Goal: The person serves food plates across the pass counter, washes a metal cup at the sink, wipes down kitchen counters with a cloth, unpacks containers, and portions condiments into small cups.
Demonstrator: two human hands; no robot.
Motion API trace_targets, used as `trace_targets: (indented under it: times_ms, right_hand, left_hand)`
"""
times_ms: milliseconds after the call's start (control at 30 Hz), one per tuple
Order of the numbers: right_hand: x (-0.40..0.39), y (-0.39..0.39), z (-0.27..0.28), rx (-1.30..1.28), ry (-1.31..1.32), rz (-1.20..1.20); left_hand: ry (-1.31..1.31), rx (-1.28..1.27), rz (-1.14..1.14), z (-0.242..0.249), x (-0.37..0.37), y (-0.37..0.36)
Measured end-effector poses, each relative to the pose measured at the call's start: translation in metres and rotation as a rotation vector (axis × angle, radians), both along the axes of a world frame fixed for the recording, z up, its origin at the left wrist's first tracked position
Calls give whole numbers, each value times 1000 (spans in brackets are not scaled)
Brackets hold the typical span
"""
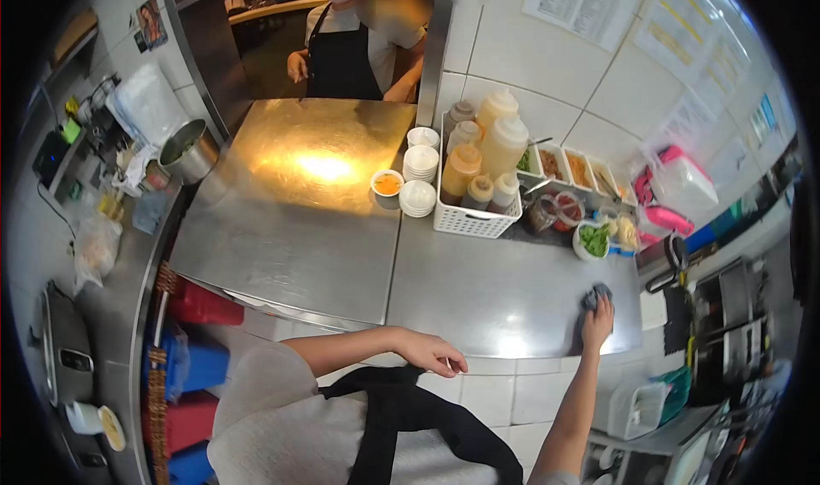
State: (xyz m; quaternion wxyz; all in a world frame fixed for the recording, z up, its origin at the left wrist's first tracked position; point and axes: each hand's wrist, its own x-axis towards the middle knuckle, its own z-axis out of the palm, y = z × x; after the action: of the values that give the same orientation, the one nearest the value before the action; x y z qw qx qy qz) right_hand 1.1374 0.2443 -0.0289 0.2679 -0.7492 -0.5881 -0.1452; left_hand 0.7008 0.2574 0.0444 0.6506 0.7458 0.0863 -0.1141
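My right hand (600,318) presses a bunched dark grey cloth (595,295) onto the right end of the steel counter (478,293). Its fingers are closed over the cloth. My left hand (431,353) hangs loosely in front of my body at the counter's front edge, holding nothing, its fingers slightly bent and apart. Just beyond the cloth stands a white bowl of green leaves (591,241). A white perforated basket (475,220) of squeeze bottles (506,143) is farther back, left of the bowl.
White bowls (418,196) are stacked beside a small bowl of orange food (388,183). Topping containers (581,171) line the wall. A steel pot (190,152) stands at left. Through the pass opening, a person in a black apron (342,62) stands behind the counter.
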Motion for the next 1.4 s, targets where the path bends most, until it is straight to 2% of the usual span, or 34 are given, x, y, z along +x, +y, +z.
trace_targets:
  times_ms: [167,233,300,367,433,467,500,533,600,633,667,700,733,767,833,867,900,967,1000,1033,1067,1100,1167,1200,1233,1300,1333,1367,1400]
  right_hand:
    - [119,-23,-19,-112,-33,-369]
    - [137,-28,-10,-173,0,-545]
    - [110,-25,23,-226,136,-770]
    - [135,-28,14,-147,264,-734]
    - [153,-30,3,-100,298,-749]
    - [151,-26,5,-96,293,-716]
    - [149,-29,7,-75,308,-752]
    - [145,-31,9,-52,327,-793]
    - [162,-34,-8,6,308,-744]
    - [168,-38,-15,61,289,-716]
    - [170,-40,-22,117,209,-726]
    - [172,-43,-24,62,270,-760]
    - [165,-47,-26,93,359,-795]
    - [157,-50,-31,121,448,-827]
    - [138,-53,-57,452,425,-808]
    - [125,-49,-66,484,668,-835]
    - [110,-43,-74,373,627,-930]
    - [54,-34,-90,578,1144,-680]
    - [21,-30,-94,567,1358,-531]
    - [-13,-32,-92,541,1570,-390]
    - [-87,-45,-47,410,1562,-509]
    - [-120,-43,-52,360,1563,-479]
    - [-176,-45,-58,29,1776,-233]
    - [-231,-58,-28,-102,1749,-221]
    - [-258,-56,-24,-119,1752,-210]
    - [-307,-63,-26,-453,2090,70]
    - [-326,-58,-33,-708,2127,209]
    - [-358,-60,-26,-887,2217,123]
    - [-389,-64,-17,-1060,2203,187]
  left_hand:
    - [-193,19,86,-13,55,3]
    - [-171,86,52,-10,60,1]
    - [-163,100,122,-12,50,-1]
    - [-67,150,316,-8,28,-10]
    - [-66,169,435,-6,0,-24]
    - [-57,202,579,-10,-15,-35]
    - [-48,229,718,-15,-27,-50]
    - [-52,233,741,-19,-38,-68]
    - [-200,93,1062,-30,-53,-104]
    - [-214,89,1071,-36,-54,-121]
    - [-47,105,1108,-41,-54,-138]
    - [123,119,1139,-45,-54,-153]
    - [307,362,938,-51,-55,-163]
    - [367,450,829,-41,-56,-173]
    - [213,435,830,-13,-63,-177]
    - [98,511,897,-1,-67,-175]
    - [-7,594,983,12,-73,-172]
    - [-23,693,1112,41,-91,-169]
    - [3,729,1158,42,-98,-170]
    - [31,761,1200,39,-108,-172]
    - [65,749,1262,36,-120,-178]
    - [56,766,1216,32,-131,-185]
    - [54,785,1181,21,-160,-203]
    - [64,718,1185,16,-175,-214]
    - [71,655,1182,13,-194,-225]
    - [152,590,1214,10,-240,-251]
    - [178,580,1288,5,-265,-265]
    - [201,568,1359,3,-290,-278]
    - [208,564,1349,4,-313,-292]
